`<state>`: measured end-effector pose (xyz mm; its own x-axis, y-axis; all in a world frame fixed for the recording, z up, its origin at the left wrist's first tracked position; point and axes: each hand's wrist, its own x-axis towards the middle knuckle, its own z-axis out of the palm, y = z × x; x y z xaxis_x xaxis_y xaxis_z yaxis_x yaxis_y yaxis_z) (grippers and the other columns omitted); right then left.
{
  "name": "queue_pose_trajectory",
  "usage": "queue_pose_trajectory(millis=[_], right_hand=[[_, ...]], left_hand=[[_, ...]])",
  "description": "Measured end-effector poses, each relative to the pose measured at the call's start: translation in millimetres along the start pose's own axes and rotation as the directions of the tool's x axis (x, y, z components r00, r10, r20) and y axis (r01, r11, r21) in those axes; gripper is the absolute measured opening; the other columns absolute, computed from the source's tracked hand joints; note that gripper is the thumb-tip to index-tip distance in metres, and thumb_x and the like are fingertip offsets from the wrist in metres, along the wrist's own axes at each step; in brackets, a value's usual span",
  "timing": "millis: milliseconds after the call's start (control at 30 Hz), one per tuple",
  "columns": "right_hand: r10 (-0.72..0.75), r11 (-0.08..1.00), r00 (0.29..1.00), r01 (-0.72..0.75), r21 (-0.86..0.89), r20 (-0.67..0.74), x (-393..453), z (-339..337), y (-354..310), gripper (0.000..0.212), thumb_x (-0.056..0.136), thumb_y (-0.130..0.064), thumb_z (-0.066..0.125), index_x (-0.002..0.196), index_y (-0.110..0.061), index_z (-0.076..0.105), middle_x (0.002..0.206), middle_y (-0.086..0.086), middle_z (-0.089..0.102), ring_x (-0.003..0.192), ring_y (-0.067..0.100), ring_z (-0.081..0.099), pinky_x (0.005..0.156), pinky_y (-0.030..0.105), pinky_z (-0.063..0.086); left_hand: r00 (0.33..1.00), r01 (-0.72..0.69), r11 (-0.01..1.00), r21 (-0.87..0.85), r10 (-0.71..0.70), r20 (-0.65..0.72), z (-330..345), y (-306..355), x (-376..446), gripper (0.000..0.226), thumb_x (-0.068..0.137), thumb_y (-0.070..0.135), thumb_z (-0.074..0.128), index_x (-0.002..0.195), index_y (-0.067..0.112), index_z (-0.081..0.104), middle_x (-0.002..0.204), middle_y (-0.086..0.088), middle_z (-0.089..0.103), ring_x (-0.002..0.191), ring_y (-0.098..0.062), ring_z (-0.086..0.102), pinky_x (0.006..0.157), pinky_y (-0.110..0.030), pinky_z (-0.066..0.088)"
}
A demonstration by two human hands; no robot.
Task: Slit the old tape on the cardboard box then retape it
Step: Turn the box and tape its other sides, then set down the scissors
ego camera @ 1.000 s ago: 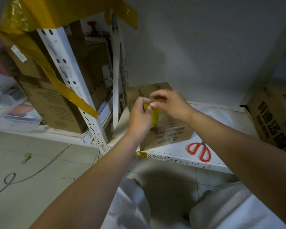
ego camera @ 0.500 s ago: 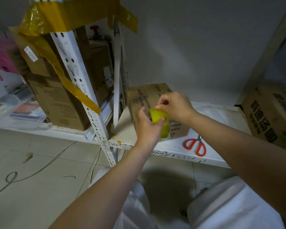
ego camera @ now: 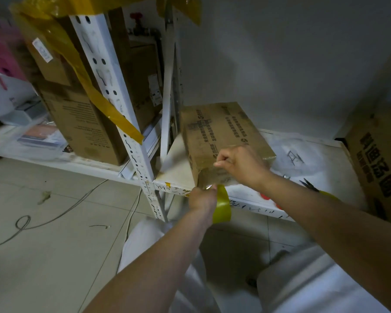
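Observation:
A flat cardboard box [ego camera: 221, 134] with printed text lies on the low white shelf [ego camera: 176, 170], its near end at the shelf's front edge. My left hand [ego camera: 202, 199] grips a yellow tape roll [ego camera: 222, 204] just below and in front of the box's near end. My right hand [ego camera: 242, 163] is curled at the box's near top edge and pinches what looks like the tape's free end. A strip of clear tape stretches from the roll up the box's front face. Red-handled scissors [ego camera: 266, 197] lie on the shelf, mostly hidden behind my right forearm.
A white perforated shelf post [ego camera: 122, 123] with yellow tape strips stands left of the box. Tall cardboard boxes [ego camera: 81, 123] fill the left shelf. Another printed box [ego camera: 379, 163] stands at the right. A cable [ego camera: 61, 213] loops over the tiled floor. My white-clad knees are below.
My left hand has pulled the tape roll down from in front of the box to below the shelf edge. My right hand has stayed at the box's near top edge.

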<state>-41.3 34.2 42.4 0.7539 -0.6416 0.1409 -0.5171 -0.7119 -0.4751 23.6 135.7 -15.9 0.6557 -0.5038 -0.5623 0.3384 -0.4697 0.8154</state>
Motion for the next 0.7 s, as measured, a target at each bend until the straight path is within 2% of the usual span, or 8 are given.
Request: queue_pose_trajectory(millis=[67, 167, 267, 333, 433, 600, 700], right_hand=[[0.041, 0.999, 0.997, -0.043, 0.034, 0.066, 7, 2, 2, 0.014, 0.085, -0.031, 0.069, 0.074, -0.023, 0.066, 0.075, -0.010, 0.064, 0.071, 0.008, 0.058, 0.067, 0.027, 0.047], [0.110, 0.991, 0.988, -0.117, 0.060, 0.112, 26, 7, 8, 0.012, 0.084, -0.031, 0.070, 0.075, -0.026, 0.065, 0.076, -0.012, 0.064, 0.074, 0.007, 0.059, 0.065, 0.022, 0.043], [0.126, 0.991, 0.983, -0.131, 0.030, 0.136, 48, 17, 9, 0.014, 0.083, -0.037, 0.070, 0.072, -0.032, 0.063, 0.080, -0.014, 0.065, 0.080, 0.009, 0.061, 0.075, 0.031, 0.051], [0.123, 0.992, 0.980, -0.126, 0.007, 0.158, 61, 23, 8, 0.012, 0.083, -0.039, 0.070, 0.074, -0.032, 0.065, 0.084, -0.014, 0.066, 0.084, 0.010, 0.061, 0.077, 0.032, 0.051], [0.123, 0.992, 0.975, -0.127, 0.008, 0.185, 72, 25, 7, 0.008, 0.084, -0.036, 0.070, 0.079, -0.030, 0.067, 0.089, -0.011, 0.065, 0.088, 0.010, 0.059, 0.072, 0.026, 0.042], [0.126, 0.992, 0.970, -0.127, -0.009, 0.207, 78, 31, 7, 0.010, 0.085, -0.036, 0.068, 0.087, -0.026, 0.070, 0.092, -0.010, 0.063, 0.088, 0.010, 0.056, 0.063, 0.024, 0.036], [0.134, 0.990, 0.974, -0.125, -0.059, 0.185, 80, 33, 6, 0.013, 0.086, -0.040, 0.067, 0.090, -0.028, 0.071, 0.091, -0.012, 0.060, 0.086, 0.010, 0.054, 0.055, 0.021, 0.032]], left_hand=[[1.000, 0.015, 1.000, 0.007, -0.015, -0.005, -1, -5, 10, 0.036, 0.088, 0.034, 0.064, 0.110, 0.006, 0.057, 0.113, -0.016, 0.064, 0.104, -0.035, 0.062, 0.094, -0.047, 0.051], [1.000, 0.027, 1.000, -0.008, -0.026, 0.009, 3, 0, 14, 0.036, 0.090, 0.035, 0.063, 0.112, 0.007, 0.057, 0.109, -0.012, 0.064, 0.104, -0.034, 0.061, 0.095, -0.044, 0.050], [0.998, 0.057, 0.995, -0.082, -0.055, 0.026, 5, 8, 25, 0.041, 0.088, 0.033, 0.063, 0.116, 0.004, 0.056, 0.112, -0.016, 0.065, 0.104, -0.037, 0.063, 0.093, -0.048, 0.051], [0.997, 0.081, 0.989, -0.128, -0.081, 0.005, 4, 9, 37, 0.037, 0.087, 0.032, 0.065, 0.109, 0.005, 0.053, 0.110, -0.016, 0.064, 0.102, -0.038, 0.062, 0.093, -0.050, 0.051], [0.994, 0.111, 0.982, -0.151, -0.112, 0.000, 4, 9, 52, 0.030, 0.084, 0.032, 0.066, 0.096, 0.012, 0.047, 0.107, -0.016, 0.063, 0.100, -0.040, 0.062, 0.091, -0.052, 0.050], [0.989, 0.146, 0.974, -0.171, -0.139, 0.050, 10, 0, 74, 0.059, 0.060, 0.042, 0.063, 0.108, 0.009, 0.057, 0.104, -0.014, 0.067, 0.095, -0.040, 0.064, 0.087, -0.054, 0.052], [0.989, 0.145, 0.972, -0.185, -0.139, 0.048, 11, 1, 76, 0.059, 0.060, 0.042, 0.063, 0.109, 0.010, 0.058, 0.103, -0.014, 0.067, 0.094, -0.040, 0.064, 0.086, -0.053, 0.052]])
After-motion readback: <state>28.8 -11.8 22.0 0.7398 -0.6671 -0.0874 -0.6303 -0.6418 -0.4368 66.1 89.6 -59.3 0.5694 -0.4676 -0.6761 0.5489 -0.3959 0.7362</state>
